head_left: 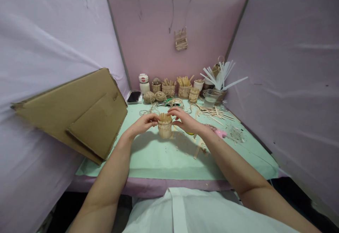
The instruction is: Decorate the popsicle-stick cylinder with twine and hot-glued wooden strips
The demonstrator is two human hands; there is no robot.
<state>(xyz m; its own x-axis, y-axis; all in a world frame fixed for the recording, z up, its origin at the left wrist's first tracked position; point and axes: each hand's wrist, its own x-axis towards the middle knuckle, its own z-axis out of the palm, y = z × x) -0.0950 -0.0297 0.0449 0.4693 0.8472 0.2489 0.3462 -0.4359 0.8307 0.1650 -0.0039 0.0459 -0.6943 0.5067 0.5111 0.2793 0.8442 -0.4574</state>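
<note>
A small round cup made of flat wooden sticks [165,131], with a band around its upper part, stands upright on the green table top. My left hand [146,123] is at its left side, fingertips and thumb closed together on the rim. On the right, my right hand [184,120] has its fingers bent over the rim and its thumb apart beside the wall. Just behind the cup lie loose twine [148,112] and a green-handled tool [173,103], partly covered by strands.
Balls of twine [149,97], a white jar [144,84] and stick-filled baskets [184,91] line the back. Loose wooden sticks [214,112] and a pink glue gun [220,133] lie right. Glue sticks [221,76] rise from a container. Cardboard [79,116] leans left.
</note>
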